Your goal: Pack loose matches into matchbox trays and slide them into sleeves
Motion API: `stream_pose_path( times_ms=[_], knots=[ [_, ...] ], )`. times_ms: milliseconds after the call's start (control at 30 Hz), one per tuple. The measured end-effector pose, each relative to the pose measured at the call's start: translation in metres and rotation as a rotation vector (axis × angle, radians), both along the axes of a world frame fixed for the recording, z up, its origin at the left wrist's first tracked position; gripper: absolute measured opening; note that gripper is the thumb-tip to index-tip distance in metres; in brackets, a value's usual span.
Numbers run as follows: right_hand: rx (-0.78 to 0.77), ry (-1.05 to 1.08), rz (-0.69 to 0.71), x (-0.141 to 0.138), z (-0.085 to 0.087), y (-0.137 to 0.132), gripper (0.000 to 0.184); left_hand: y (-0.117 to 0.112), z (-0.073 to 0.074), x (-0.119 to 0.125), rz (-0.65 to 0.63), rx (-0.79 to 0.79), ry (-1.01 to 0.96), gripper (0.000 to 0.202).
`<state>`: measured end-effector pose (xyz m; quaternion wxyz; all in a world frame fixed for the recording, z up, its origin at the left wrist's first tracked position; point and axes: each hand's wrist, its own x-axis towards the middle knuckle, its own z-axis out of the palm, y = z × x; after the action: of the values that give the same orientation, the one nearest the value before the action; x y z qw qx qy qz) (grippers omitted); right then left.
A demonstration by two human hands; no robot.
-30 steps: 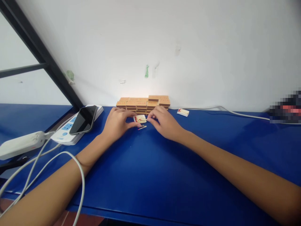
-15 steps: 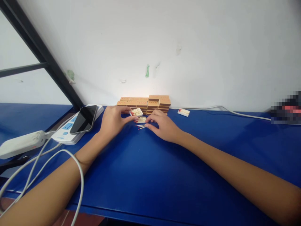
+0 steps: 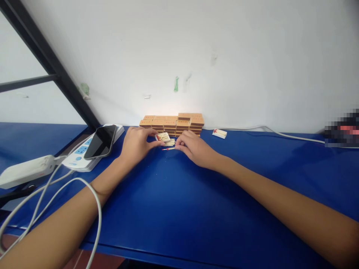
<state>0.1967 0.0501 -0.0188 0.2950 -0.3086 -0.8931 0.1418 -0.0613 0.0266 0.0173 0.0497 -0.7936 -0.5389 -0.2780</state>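
Between thumb and fingers, my left hand (image 3: 140, 141) holds a small white matchbox tray (image 3: 163, 137) with red-tipped matches in it, tilted toward me. My right hand (image 3: 193, 147) is closed in a pinch on a few matches (image 3: 169, 149), their red heads pointing left. A pile of loose matches (image 3: 169, 142) lies on the blue table just under the tray, partly hidden by it and by my fingers. Right behind both hands stand stacked brown matchboxes (image 3: 168, 122) against the wall.
Another filled matchbox tray (image 3: 219, 133) lies to the right of the stack. On the left, a phone (image 3: 101, 142) rests on a white power strip (image 3: 81, 164) beside a white adapter (image 3: 28, 172) and looping cables (image 3: 98, 213). A blurred dark object (image 3: 343, 129) sits far right.
The fingers of my right hand have closed on the loose matches, which are drawn together from a spread. My left hand has shifted the tray slightly right and down, over the pile.
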Motion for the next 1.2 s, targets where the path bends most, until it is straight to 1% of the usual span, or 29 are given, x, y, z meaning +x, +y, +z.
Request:
stream_pose_path(
  times_ms=[67, 200, 333, 433, 567, 633, 800, 967, 1200],
  knots=[
    [0.038, 0.064, -0.037, 0.001, 0.001, 0.002, 0.012, 0.0, -0.002, 0.001, -0.049, -0.003, -0.002, 0.029],
    [0.113, 0.143, -0.103, 0.001, 0.0, 0.004, 0.01, 0.0, -0.01, 0.007, -0.193, 0.033, -0.016, 0.036],
    [0.145, 0.155, -0.104, 0.0, 0.0, 0.003, 0.011, -0.002, -0.016, 0.013, -0.276, 0.08, -0.052, 0.04],
    [0.157, 0.153, -0.084, 0.0, 0.001, 0.002, 0.011, -0.003, -0.014, 0.013, -0.284, 0.072, -0.081, 0.038],
    [0.191, 0.132, -0.084, -0.001, 0.0, 0.001, 0.011, -0.002, -0.01, 0.009, -0.236, 0.036, -0.147, 0.036],
    [0.187, 0.119, -0.09, -0.002, 0.0, 0.0, 0.011, -0.003, -0.009, 0.009, -0.234, 0.03, -0.174, 0.037],
    [0.144, 0.104, -0.034, -0.002, 0.001, -0.003, 0.009, -0.003, -0.01, 0.012, -0.315, 0.029, -0.155, 0.038],
    [0.118, 0.168, -0.039, -0.001, 0.003, -0.005, 0.005, -0.003, -0.01, 0.013, -0.34, 0.045, -0.133, 0.037],
    [0.118, 0.132, -0.054, -0.001, 0.001, -0.002, 0.008, -0.004, -0.01, 0.013, -0.33, 0.049, -0.121, 0.035]
  ],
)
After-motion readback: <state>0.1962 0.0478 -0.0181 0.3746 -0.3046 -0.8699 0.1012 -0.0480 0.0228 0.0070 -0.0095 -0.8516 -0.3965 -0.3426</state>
